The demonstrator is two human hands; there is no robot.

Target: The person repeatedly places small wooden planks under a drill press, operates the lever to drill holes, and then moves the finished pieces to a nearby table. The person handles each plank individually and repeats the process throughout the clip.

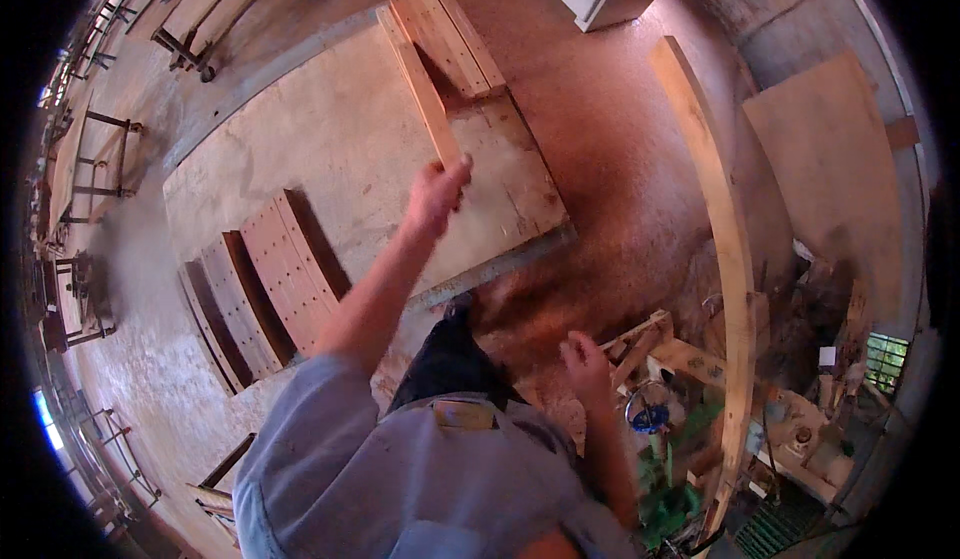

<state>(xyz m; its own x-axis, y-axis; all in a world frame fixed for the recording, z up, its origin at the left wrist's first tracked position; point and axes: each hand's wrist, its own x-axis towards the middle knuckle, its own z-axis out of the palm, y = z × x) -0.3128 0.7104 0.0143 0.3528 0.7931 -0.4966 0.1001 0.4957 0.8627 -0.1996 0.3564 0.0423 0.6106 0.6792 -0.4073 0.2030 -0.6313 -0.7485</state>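
Note:
My left hand is closed around the near end of a narrow reddish wooden board. The board reaches away over a large pale worktop, its far end beside a group of wider drilled boards at the back edge. Whether the held board touches them, I cannot tell. To the right of my body, my right hand hangs with nothing in it, its fingers loosely bent and apart.
More drilled wooden boards lie at the worktop's near left. A long curved timber rises on my right, beside wood scraps and machinery. A wheeled rack stands far left; a large panel leans by the right wall.

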